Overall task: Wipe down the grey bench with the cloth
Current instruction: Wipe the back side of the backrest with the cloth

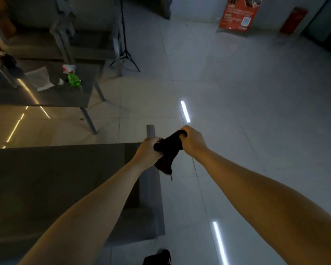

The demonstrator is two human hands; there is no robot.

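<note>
The dark cloth (168, 150) is hanging bunched between both hands, over the right-hand end of the grey desk (55, 178). It seems to be clear of the surface, and its loose tail is drooping past the desk's edge toward the floor. It is looking soft, light and limp, so it is likely going to fold and drag rather than hold a shape. Gathering it into a flat pad under one palm is probably going to serve better than pinching a corner. The left grip (151, 150) is curling its fingers around the lower wad, and the right grip (192, 139) is clutching the upper end. Farther off, a green spray bottle (74, 79) and a pale sheet (39, 78) are sitting on a second desk (65, 98). The dim light is swallowing the cloth's folds, the fingertips are hiding inside it, and the grey desk is running out of view at left.
</note>
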